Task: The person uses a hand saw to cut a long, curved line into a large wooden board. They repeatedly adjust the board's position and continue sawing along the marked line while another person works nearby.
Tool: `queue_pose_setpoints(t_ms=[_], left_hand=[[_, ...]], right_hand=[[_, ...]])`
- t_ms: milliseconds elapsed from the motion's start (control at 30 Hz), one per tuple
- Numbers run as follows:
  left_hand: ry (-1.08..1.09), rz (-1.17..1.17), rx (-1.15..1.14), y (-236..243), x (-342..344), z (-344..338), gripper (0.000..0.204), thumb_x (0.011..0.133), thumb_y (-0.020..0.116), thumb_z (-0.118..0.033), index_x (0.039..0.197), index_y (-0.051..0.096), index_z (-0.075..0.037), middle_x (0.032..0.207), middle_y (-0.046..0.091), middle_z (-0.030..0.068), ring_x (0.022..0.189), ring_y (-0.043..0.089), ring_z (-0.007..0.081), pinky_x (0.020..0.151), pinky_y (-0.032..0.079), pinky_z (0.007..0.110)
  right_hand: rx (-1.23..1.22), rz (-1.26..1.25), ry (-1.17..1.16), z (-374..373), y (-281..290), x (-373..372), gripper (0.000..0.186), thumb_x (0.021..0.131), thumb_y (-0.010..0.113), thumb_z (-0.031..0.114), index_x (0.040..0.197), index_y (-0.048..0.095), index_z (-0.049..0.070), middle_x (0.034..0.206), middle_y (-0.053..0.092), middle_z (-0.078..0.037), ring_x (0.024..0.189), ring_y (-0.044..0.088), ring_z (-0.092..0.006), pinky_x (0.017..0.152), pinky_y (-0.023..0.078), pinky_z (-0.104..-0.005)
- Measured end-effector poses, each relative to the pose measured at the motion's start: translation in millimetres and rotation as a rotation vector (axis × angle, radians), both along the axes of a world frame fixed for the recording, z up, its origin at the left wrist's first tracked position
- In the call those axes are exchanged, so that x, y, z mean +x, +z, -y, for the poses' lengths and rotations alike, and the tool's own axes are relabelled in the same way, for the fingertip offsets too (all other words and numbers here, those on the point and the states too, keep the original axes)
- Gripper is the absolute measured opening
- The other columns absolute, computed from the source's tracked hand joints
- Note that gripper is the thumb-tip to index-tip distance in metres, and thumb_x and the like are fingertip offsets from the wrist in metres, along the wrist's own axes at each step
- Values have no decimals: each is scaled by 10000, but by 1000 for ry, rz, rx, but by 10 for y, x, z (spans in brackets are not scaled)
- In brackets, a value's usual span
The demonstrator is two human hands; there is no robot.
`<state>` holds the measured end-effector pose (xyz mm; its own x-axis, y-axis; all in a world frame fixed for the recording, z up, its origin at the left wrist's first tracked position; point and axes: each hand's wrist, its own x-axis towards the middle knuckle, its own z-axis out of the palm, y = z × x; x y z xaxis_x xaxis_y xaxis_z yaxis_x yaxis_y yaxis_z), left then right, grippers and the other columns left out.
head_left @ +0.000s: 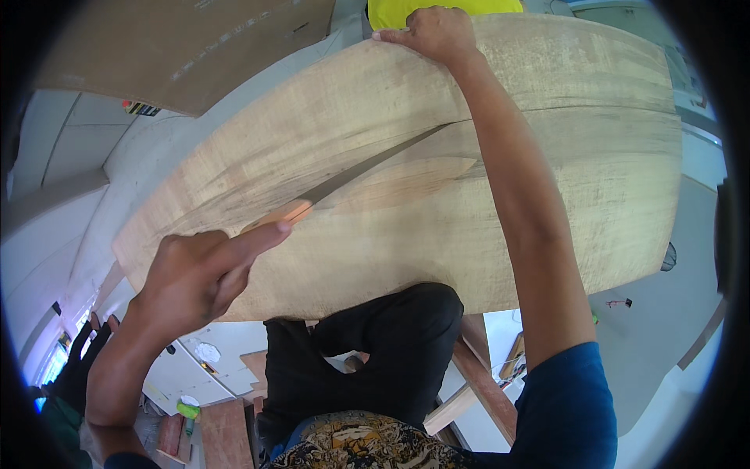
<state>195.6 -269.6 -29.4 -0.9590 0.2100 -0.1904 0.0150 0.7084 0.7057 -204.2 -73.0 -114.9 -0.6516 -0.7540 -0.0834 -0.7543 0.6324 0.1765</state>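
Grasping the handle (pixel 295 211) of a saw (pixel 367 166), the left hand (pixel 195 270) has its fingers wrapped tight, the blade slanting across a pale wooden sheet (pixel 578 211) that spreads before the person's body. The right hand (pixel 437 33) clasps the sheet's far edge, its fingertips hidden. A dark seam (pixel 601 108) runs from near the blade's tip to the right-hand side. Because the blade lies at an angle to that seam, a forceful push could make it bind or wander. The broad sheet might flex or shift if the right hand's hold slackens; whether the knee (pixel 433 305) at the near edge bears weight cannot be told. Weak support could splinter the seam's edges.
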Motion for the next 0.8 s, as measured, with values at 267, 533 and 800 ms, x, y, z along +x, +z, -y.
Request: queue_pose_setpoints(t_ms=[267, 533, 800], left_hand=[[4, -238, 109, -1061, -1616, -1175, 545, 1023, 555, -220, 1528, 487, -410, 716, 652, 127, 608, 630, 325, 598, 517, 460], [-12, -28, 34, -251, 155, 115, 846, 870, 651, 28, 1571, 453, -403, 682, 616, 103, 583, 627, 239, 563, 518, 423], [-13, -219, 172, -1240, -1472, -1022, 693, 952, 570, -103, 1564, 454, -407, 651, 595, 109, 559, 600, 268, 573, 513, 424]], right_hand=[[44, -27, 52, 158, -98, -21, 871, 809, 487, 924, 771, 792, 109, 764, 748, -77, 739, 727, -264, 712, 556, -444], [57, -1, -14, 62, -6, 4, 837, 803, 532, 906, 732, 766, 105, 737, 735, -63, 715, 719, -257, 686, 549, -430], [-127, -50, 75, 129, -229, -68, 824, 788, 561, 902, 738, 761, 105, 658, 712, -53, 665, 712, -281, 688, 557, -438]])
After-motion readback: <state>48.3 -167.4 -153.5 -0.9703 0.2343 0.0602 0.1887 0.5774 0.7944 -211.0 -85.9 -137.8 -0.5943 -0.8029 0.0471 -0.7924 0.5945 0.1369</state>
